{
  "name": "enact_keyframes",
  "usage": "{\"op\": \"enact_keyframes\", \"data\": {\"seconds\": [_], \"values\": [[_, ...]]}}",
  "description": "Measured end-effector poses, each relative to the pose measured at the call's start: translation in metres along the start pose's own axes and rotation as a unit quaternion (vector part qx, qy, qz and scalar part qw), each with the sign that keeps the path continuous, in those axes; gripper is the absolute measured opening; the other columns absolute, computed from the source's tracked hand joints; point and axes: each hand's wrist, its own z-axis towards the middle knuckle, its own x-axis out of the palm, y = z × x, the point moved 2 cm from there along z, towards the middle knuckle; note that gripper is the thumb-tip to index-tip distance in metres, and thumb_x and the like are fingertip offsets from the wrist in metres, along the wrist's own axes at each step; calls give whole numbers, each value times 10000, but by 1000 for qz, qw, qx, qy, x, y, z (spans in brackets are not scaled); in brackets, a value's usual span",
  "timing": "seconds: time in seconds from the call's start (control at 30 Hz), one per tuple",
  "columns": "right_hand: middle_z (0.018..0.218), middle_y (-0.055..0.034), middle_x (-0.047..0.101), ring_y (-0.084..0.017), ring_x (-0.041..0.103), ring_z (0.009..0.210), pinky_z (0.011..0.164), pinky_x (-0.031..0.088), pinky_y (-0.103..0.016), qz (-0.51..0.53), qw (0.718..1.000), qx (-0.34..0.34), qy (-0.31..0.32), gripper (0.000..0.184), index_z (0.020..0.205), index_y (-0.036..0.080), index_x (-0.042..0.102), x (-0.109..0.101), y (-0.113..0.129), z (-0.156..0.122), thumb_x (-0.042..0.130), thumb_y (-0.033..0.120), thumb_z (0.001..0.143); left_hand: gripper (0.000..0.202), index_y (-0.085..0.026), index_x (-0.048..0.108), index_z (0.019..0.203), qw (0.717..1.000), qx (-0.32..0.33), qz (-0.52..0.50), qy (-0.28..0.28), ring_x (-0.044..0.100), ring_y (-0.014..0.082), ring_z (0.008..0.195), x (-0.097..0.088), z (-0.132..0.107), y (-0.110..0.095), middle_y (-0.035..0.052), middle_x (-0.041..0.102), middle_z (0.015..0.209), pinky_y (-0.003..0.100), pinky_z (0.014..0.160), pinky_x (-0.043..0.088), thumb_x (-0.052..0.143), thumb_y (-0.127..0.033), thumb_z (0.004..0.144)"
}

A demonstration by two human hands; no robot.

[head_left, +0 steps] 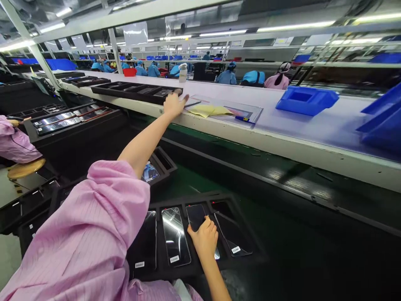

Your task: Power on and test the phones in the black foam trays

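My left hand (174, 103) reaches far forward onto the white shelf (282, 125). Its fingers are stretched out and touch the right end of a long black tray (125, 89). Nothing shows in that hand. My right hand (205, 236) rests low in front of me on a dark phone (196, 214) lying in a black slotted tray (188, 269), with its fingers curled over the phone's lower part. Other glossy phones (175, 236) lie in the slots beside it. A pink sleeve (94, 234) covers my left upper arm.
Yellow cloths (209, 110) and a clear sheet (247, 112) lie on the shelf right of my left hand. Blue bins (305, 100) stand farther right. More black trays with phones (67, 119) sit at left. A dark green conveyor (282, 217) runs below the shelf. A person in pink (15, 142) sits at left, and workers in blue sit behind.
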Motion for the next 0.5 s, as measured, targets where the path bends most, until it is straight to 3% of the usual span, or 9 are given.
{"op": "enact_keyframes", "data": {"seconds": [0.1, 0.13, 0.2, 0.27, 0.33, 0.43, 0.5], "values": [[913, -173, 552, -272, 524, 836, 705, 368, -342, -7, 1000, -3, 9, 499, 1065, 19, 483, -1, 0, 1, 571, 379, 730, 302, -152, 498, 1167, 984, 96, -77, -126, 476, 176, 1127, -37, -58, 21, 108, 534, 1168, 311, 950, 345, 408, -258, 899], [914, -171, 553, -273, 524, 838, 701, 367, -341, -10, 1000, -4, 14, 502, 1068, 21, 485, -1, 0, 0, 571, 386, 734, 314, -153, 488, 1175, 975, 136, -92, -148, 485, 162, 1108, -50, -89, 35, 96, 541, 1161, 289, 945, 356, 416, -266, 890], [917, -167, 555, -275, 528, 836, 691, 366, -339, -17, 999, -8, 27, 500, 1068, 34, 494, -1, -2, -2, 579, 399, 738, 290, -181, 533, 1110, 975, 144, -59, -157, 491, 171, 1100, -76, -161, 75, 68, 572, 1115, 308, 970, 351, 432, -305, 869], [924, -169, 561, -281, 533, 831, 679, 365, -342, -22, 999, -17, 39, 498, 1077, 47, 500, 0, -5, -7, 577, 416, 750, 283, -185, 567, 1045, 985, 38, 8, -166, 488, 199, 1114, -99, -239, 125, 75, 578, 1123, 347, 1004, 329, 454, -333, 831], [979, -194, 562, -306, 532, 879, 694, 373, -361, -16, 999, -24, 37, 528, 1112, 47, 492, 0, -8, -7, 562, 436, 761, 300, -190, 576, 1002, 972, -151, 52, -172, 509, 220, 1083, -118, -315, 178, 78, 595, 1078, 365, 995, 346, 436, -359, 798], [1151, -251, 511, -352, 470, 1069, 818, 376, -418, 83, 996, -27, 32, 597, 1173, 18, 462, -3, 1, 12, 526, 453, 770, 358, -103, 573, 982, 918, -304, 85, -242, 466, 355, 1115, -141, -405, 238, 195, 564, 1043, 544, 981, 297, 403, -342, 777], [1226, -241, 483, -318, 421, 1167, 937, 339, -408, 216, 972, -44, 78, 589, 1192, 4, 456, -4, 23, 43, 485, 435, 791, 383, -113, 540, 1082, 845, -467, 49, -255, 352, 356, 1233, -152, -445, 270, 197, 496, 1186, 541, 1034, 227, 431, -338, 792]]}}
